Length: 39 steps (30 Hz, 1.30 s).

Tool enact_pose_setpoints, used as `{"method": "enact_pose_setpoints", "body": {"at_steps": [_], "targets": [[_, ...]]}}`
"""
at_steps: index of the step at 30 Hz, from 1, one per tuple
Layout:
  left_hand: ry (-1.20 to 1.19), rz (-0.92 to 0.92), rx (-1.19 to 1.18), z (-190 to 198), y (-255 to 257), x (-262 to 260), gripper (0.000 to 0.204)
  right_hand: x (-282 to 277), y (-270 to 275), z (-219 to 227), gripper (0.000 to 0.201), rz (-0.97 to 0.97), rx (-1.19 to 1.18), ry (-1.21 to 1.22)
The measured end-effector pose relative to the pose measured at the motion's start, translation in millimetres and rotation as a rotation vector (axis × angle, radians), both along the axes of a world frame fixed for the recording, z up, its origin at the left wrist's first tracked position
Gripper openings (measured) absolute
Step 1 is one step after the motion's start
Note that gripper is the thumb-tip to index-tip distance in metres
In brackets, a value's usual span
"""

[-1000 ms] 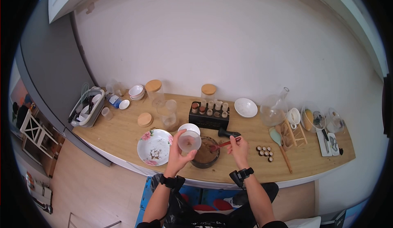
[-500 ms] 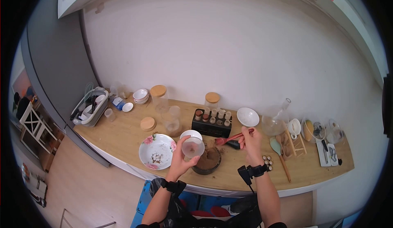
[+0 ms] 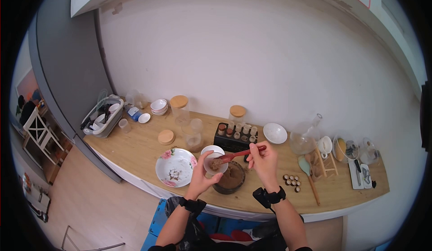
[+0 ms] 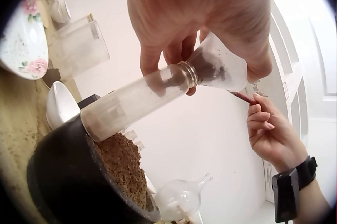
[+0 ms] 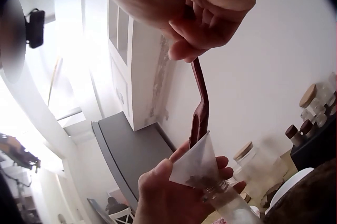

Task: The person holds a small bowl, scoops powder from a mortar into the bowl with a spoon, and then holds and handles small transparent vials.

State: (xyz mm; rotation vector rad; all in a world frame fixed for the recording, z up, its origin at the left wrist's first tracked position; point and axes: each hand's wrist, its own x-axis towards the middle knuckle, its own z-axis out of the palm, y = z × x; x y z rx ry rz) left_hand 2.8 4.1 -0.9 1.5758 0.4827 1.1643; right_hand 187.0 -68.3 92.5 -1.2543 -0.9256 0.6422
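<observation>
Head view: left hand [image 3: 201, 177] curled round a clear funnel [image 3: 215, 163] seated in a small vial, held over the dark bowl [image 3: 230, 179] of brown powder near the front edge of the bench, between the floral plate [image 3: 174, 167] and the row of little caps. Right hand [image 3: 264, 162] just to the right, pinching the far end of a red spoon [image 3: 236, 155]. Spoon's long axis running right to left, bowl end dipped into the funnel mouth with a brown load showing. Spice rack [image 3: 235, 136] just behind, toward the back edge.

Left wrist view: fingers of the left hand [image 4: 200, 13] wrapped about the joint of funnel [image 4: 221, 70] and vial [image 4: 138, 99]. Vial tilted, its closed end low, just above the heaped powder in the dark bowl [image 4: 79, 179]. Some brown powder inside the funnel cone. Right hand [image 4: 273, 134] off to the right, holding the red handle.

Right wrist view: right hand [image 5: 195, 11] gripping the red spoon [image 5: 200, 103] between thumb and fingers, handle running down, tip at the funnel [image 5: 196, 164] rim. Left hand [image 5: 174, 195] below, closed round the funnel neck.
</observation>
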Motion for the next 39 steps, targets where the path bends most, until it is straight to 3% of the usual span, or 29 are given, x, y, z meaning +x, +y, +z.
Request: {"method": "enact_pose_setpoints", "body": {"at_steps": [12,14,21,24,28,30,33,37,39], "targets": [[0.005,-0.012,0.001,-2.2,2.5,-0.6,0.077,-3.9,-4.2,-10.4,0.013,0.083,0.102,-0.077],[0.014,-0.013,0.001,-3.0,2.1,-0.3,0.077,-8.7,-8.2,-7.9,0.013,0.148,0.098,-0.229],[0.002,-0.008,-0.002,1.5,1.2,1.6,0.076,-14.7,-11.4,-2.7,0.014,0.067,0.125,-0.238],[-0.008,-0.019,-0.015,-2.3,0.9,2.0,0.076,-18.5,-12.1,-6.1,0.015,0.083,0.091,-0.378],[-0.029,-0.005,-0.007,-1.5,1.3,2.0,0.075,-16.3,-10.7,-6.3,0.015,0.044,0.086,-0.298],[-0.018,-0.017,-0.022,-2.6,2.0,0.8,0.075,-20.8,-10.4,-11.3,0.013,0.078,0.160,-0.474],[-0.028,-0.024,-0.030,-0.8,3.0,1.5,0.075,-17.9,-12.5,-7.2,0.012,0.052,0.176,-0.328],[-0.003,-0.064,-0.066,-3.0,4.2,1.0,0.082,-18.1,-14.5,-10.2,0.011,0.117,0.148,-0.443],[-0.020,-0.045,-0.052,-2.2,3.2,2.2,0.078,-13.5,-18.4,-8.3,0.012,0.010,0.159,-0.304]]}}
